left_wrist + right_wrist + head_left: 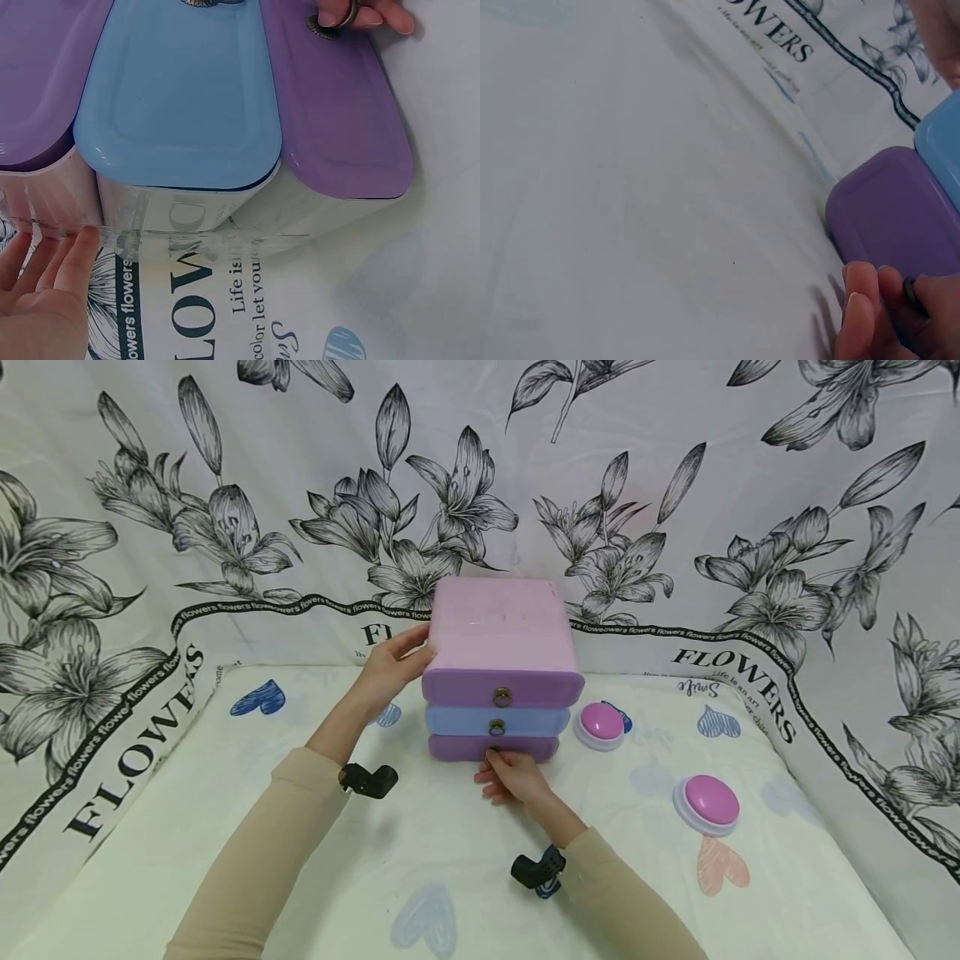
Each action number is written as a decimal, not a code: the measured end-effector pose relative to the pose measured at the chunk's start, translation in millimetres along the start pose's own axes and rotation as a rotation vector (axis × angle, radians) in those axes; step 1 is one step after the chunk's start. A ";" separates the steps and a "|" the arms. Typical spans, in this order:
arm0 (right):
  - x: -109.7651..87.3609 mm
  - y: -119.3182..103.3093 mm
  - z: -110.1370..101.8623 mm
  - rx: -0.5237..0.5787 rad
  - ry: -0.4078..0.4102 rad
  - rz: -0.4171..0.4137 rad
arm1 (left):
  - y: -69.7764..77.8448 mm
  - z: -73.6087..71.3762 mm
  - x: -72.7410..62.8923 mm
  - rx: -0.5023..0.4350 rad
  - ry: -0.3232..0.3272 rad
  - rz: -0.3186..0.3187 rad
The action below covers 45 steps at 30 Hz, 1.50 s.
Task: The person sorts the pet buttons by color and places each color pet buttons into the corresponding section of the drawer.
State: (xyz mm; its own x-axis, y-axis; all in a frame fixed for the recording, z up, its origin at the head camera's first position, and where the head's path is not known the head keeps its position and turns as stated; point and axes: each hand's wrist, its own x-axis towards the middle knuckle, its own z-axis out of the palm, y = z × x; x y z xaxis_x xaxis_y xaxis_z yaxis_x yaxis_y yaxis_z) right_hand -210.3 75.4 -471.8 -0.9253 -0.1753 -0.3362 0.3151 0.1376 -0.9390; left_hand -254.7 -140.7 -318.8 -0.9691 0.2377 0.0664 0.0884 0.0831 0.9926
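A small three-tier drawer box (pixel 502 622) with a pink top stands before me. Its top drawer (pixel 465 688) is purple, the middle drawer (pixel 450 722) light blue and the bottom drawer (pixel 453 747) purple, all seated in the box. My left hand (pixel 393 662) rests against the box's left side, fingers extended along the upper wall in the left wrist view. Low at the front, my right hand (pixel 517 777) pinches the ring pull (pixel 350 13) of the bottom drawer between thumb and index finger. The other right fingers (pixel 860 281) are loosely bent below it.
To the right of the box sits a pink push light (pixel 602 721) on a white base. Another pink push light (pixel 711 800) lies nearer, further right. A white heart-print cloth (pixel 337 877) covers the surface, and a flower-print cloth (pixel 525 527) hangs behind.
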 end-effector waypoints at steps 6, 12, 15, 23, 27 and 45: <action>1.4 1.1 -2.3 -0.026 -0.019 0.006 | 1.2 0.4 -0.5 0.009 -0.002 -0.004; 2.3 1.7 -2.2 -0.053 -0.027 0.018 | 1.8 0.4 -1.3 0.002 0.001 -0.009; 1.8 1.9 -1.7 -0.052 -0.037 0.012 | 1.6 0.7 -1.4 -0.003 0.003 -0.004; -1.9 2.8 -2.5 -0.086 -0.044 -0.028 | 1.6 1.1 -1.1 -0.017 0.003 -0.001; -5.8 3.4 -3.0 -0.112 -0.041 -0.038 | 1.7 0.8 0.1 -0.030 0.004 0.002; -22.5 10.8 -11.1 -0.178 -0.113 -0.042 | -19.1 -4.9 14.2 -0.026 0.027 0.013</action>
State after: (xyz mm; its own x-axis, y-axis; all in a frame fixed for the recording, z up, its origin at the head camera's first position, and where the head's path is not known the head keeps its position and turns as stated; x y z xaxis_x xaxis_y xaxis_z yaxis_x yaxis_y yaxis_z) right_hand -188.5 91.6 -473.5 -0.9041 -0.2911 -0.3128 0.2256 0.2965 -0.9280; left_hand -271.2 -143.6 -336.3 -0.9736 0.2129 0.0820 0.0957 0.0549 0.9939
